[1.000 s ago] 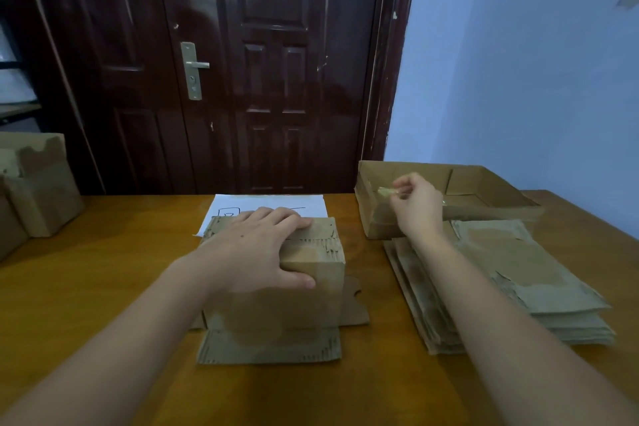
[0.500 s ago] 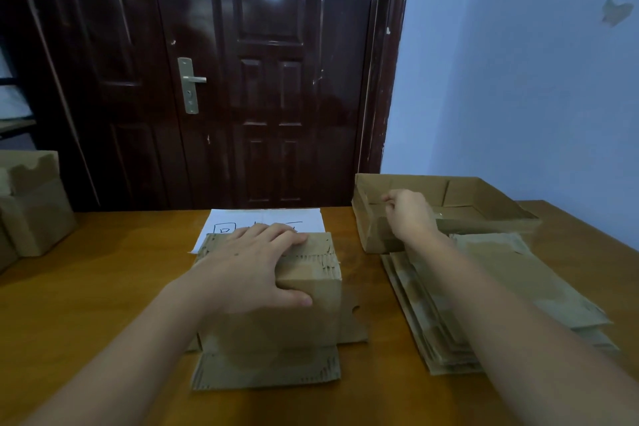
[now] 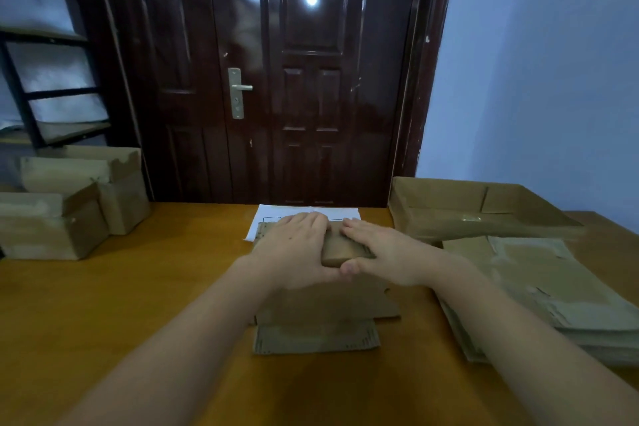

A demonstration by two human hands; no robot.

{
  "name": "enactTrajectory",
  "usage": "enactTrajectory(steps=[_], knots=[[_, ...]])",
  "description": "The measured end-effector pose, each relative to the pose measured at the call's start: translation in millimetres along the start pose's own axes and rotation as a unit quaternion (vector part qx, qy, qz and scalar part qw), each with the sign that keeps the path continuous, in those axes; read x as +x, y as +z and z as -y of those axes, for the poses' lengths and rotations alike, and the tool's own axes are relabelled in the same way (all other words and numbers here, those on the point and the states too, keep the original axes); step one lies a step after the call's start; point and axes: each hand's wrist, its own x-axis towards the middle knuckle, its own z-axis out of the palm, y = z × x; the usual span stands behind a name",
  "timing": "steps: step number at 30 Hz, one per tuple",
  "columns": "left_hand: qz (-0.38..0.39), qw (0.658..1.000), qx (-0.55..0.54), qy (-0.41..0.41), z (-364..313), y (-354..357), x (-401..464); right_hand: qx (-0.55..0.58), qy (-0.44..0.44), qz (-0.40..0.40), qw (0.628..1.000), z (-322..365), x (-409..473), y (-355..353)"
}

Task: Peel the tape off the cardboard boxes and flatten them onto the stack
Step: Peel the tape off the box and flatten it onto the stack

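On the wooden table (image 3: 138,304), a worn brown cardboard box (image 3: 321,304), flaps splayed, under both hands

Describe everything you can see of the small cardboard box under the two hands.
The small cardboard box is plain brown corrugated card, still standing upright in the middle of the wooden table, not yet flattened. Its bottom flaps are splayed out flat on the table, one toward the camera with perforated edges, one to the right. The left hand and right hand both lie on its top, fingers spread, thumbs meeting at the near top edge. Its far end overlaps a white paper sheet. No tape is clearly visible on it.
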Motion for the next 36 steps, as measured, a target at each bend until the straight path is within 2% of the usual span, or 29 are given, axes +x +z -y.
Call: enactTrajectory(steps=[5, 12, 15, 17, 21, 27, 31, 36], knots=[[-0.029, 0.998, 0.044, -0.017, 29.3, -8.7, -25.0, -0.002, 0.012, -0.002, 1.0, 2.3, 0.7, -0.4], [-0.016, 0.994, -0.102, -0.035, 50.1, -8.4, -56.5, -0.032, 0.031, -0.037, 0.998, 18.0, 2.7, -6.0], [-0.028, 0.992, -0.115, -0.032, 52.5, -11.3, -61.2, -0.025, 0.028, -0.049, 0.998, 18.1, 0.8, -3.1], [-0.04, 0.993, -0.105, -0.03, 52.3, -14.2, -63.0, -0.015, 0.021, -0.082, 0.996, 18.4, -3.5, 0.0], [-0.099, 0.992, -0.076, -0.012, 51.8, -25.1, -66.0, 0.006, -0.051, -0.203, 0.978, 19.7, -14.5, 9.9], [-0.224, 0.973, -0.021, 0.051, 36.4, -20.3, -89.6, 0.004, -0.139, -0.377, 0.915, 25.2, -36.8, 39.2], [-0.228, 0.969, -0.06, 0.066, 25.1, -4.4, -108.4, 0.023, -0.153, -0.385, 0.91, 28.3, -49.0, 59.5], [-0.249, 0.965, -0.05, 0.064, 16.6, 24.3, -118.4, 0.06, -0.107, -0.369, 0.921, 37.8, -52.2, 88.6]])
